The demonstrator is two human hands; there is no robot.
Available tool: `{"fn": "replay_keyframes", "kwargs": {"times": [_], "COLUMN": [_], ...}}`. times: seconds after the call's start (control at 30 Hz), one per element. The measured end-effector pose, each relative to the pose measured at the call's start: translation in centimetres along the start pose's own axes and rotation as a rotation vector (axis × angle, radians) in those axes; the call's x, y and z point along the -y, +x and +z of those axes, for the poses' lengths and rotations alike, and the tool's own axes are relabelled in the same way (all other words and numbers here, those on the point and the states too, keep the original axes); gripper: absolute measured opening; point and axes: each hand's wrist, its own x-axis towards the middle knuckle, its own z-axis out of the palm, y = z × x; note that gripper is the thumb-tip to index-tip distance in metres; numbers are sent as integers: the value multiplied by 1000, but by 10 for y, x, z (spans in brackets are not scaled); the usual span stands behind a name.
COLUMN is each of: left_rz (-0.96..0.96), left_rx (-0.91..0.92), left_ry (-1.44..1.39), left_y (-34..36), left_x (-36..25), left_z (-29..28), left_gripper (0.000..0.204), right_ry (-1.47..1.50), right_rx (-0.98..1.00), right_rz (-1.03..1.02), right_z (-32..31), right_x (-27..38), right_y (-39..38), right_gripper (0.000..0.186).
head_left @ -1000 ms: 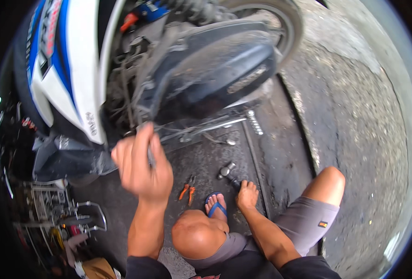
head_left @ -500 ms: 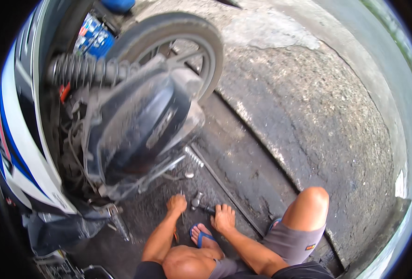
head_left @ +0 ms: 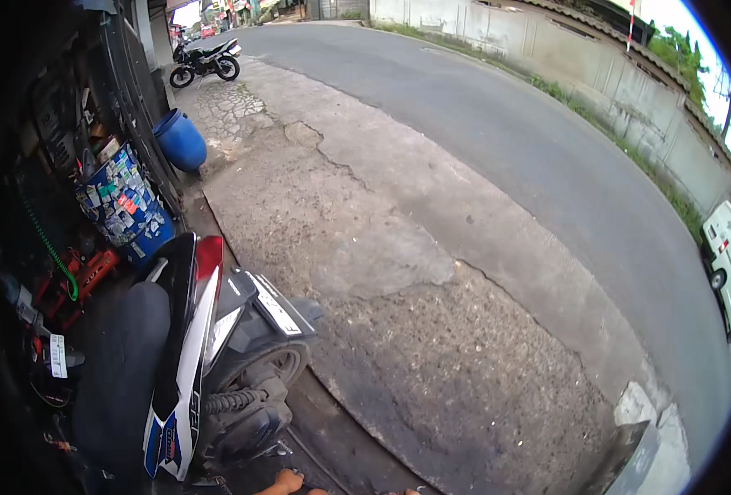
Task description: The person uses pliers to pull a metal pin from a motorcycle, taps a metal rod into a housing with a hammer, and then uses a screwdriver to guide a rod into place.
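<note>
My left hand [head_left: 287, 480] shows at the lower edge, beside the underside of the scooter [head_left: 186, 363]. Its fingers look closed, but whatever they hold is too small to make out. A sliver of skin just right of it may be my right hand; its fingers are cut off by the frame edge. The scooter has a black seat [head_left: 126, 355], white and blue side panels and a red tail light [head_left: 209, 256]. Its rear wheel [head_left: 271, 363], coil shock absorber [head_left: 233, 401] and dark engine casing [head_left: 246, 433] stand nearest my left hand.
Blue drums [head_left: 180, 140] stand at the left, one covered in stickers [head_left: 122, 198]. A red machine [head_left: 85, 285] and green coiled hose [head_left: 48, 243] lie in the dark workshop. Rough concrete [head_left: 431, 346] runs to a road [head_left: 497, 124], with a parked motorcycle [head_left: 206, 63] and white vehicle [head_left: 724, 268].
The view has swung up from the ground to the street. My hands have dropped to the lower edge, and the hammer under my right hand is out of sight.
</note>
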Motion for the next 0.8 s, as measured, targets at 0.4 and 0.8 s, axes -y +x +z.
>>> {"fn": "replay_keyframes", "kwargs": {"times": [0.4, 0.8], "left_rz": [832, 223], "left_rx": [17, -443], "left_ry": [-625, -971], "left_y": [-97, 71], "left_x": [-456, -494], "left_z": [-239, -539], "left_gripper": [44, 52], "right_ry": [-49, -197], "right_rx": [-114, 76], "right_rz": [256, -124], "right_z": [-376, -424], "right_x": [183, 458], "right_y": [301, 691], "right_gripper": [38, 34]}}
